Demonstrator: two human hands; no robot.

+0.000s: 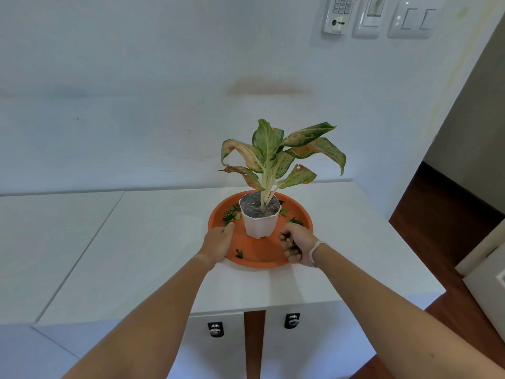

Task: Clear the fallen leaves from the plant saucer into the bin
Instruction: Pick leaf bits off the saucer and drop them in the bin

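An orange plant saucer point(262, 257) lies on a white cabinet top. In its middle stands a white pot point(259, 224) with a green and brown-edged plant point(276, 154). Green leaf bits point(231, 214) lie in the saucer left of the pot, with more leaf pieces point(295, 221) at the right and one leaf scrap point(239, 253) near the front rim. My left hand point(218, 243) rests on the saucer's left front rim, fingers curled over it. My right hand point(296, 246) is closed at the right front rim, with green leaf bits showing between its fingers. No bin is in view.
The white cabinet top point(136, 255) stretches left and ends just right of the saucer. Two keyed locks point(216, 329) sit on the cabinet front below. A wall stands close behind the plant. Wooden floor point(442, 209) and a white object point(489, 285) lie to the right.
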